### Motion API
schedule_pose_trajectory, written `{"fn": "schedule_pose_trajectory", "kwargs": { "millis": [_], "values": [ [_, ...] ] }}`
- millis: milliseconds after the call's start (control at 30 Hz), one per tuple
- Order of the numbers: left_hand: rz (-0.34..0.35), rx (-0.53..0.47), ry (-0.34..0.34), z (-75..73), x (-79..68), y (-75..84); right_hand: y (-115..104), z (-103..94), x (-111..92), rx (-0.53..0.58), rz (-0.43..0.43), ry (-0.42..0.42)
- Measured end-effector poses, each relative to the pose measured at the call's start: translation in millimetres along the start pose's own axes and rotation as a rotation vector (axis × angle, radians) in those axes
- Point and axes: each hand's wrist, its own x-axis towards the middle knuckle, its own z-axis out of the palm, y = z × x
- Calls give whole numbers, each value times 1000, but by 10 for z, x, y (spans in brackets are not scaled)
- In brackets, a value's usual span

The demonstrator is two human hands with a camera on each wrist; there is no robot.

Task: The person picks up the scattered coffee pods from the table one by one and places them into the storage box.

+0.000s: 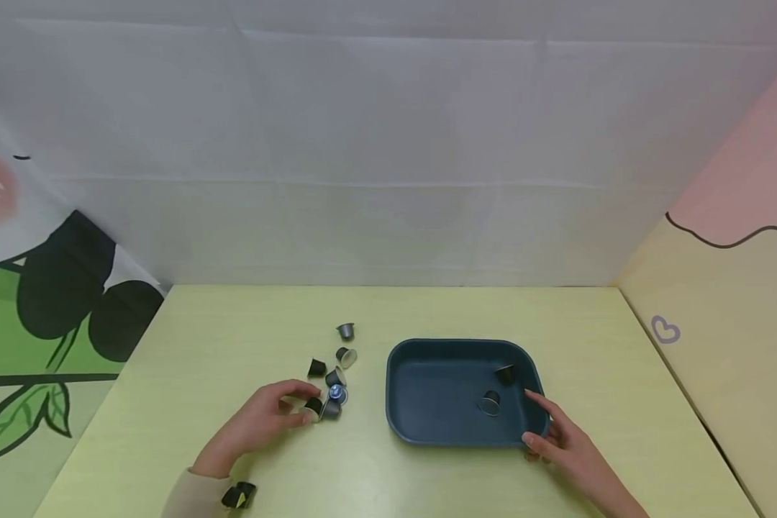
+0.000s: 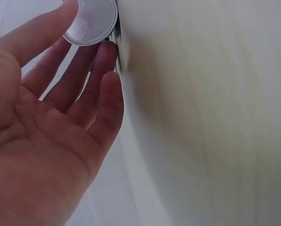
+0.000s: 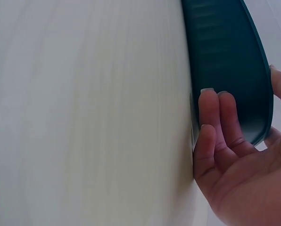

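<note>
My left hand (image 1: pixel 268 417) pinches a black coffee capsule (image 1: pixel 314 405) with a pale rim between thumb and fingers. In the left wrist view the silver lid of the capsule (image 2: pixel 91 23) faces the camera, with the thumb at its edge. Right beside it lie a blue capsule (image 1: pixel 338 393) and a dark grey capsule (image 1: pixel 331 410). My right hand (image 1: pixel 566 442) grips the near right corner of a dark teal tray (image 1: pixel 453 436). In the right wrist view several fingers press the outer wall of the tray (image 3: pixel 230 52). Two dark capsules, one (image 1: pixel 490 403) nearer and one (image 1: pixel 506 374) farther, lie inside.
Farther back on the pale yellow table (image 1: pixel 362 475) lie a grey capsule (image 1: pixel 346 331), a capsule with a pale lid (image 1: pixel 346 357), a black capsule (image 1: pixel 316 367) and another dark one (image 1: pixel 334 377). Black capsules (image 1: pixel 239 495) rest beside the left sleeve. A white sheet (image 1: pixel 388 180) hangs behind.
</note>
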Motion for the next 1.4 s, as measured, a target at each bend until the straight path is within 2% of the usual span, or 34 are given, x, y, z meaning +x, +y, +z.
{"fn": "schedule_pose_trajectory", "kwargs": {
  "millis": [200,833,1400],
  "values": [
    [-20,14,2,0,4,21,10,2,-4,-2,-15,-1],
    [-9,60,21,18,-19,43,13,4,8,-30,16,13],
    [-14,38,31,34,-26,93,8,7,-4,-26,18,17]
  ]
}}
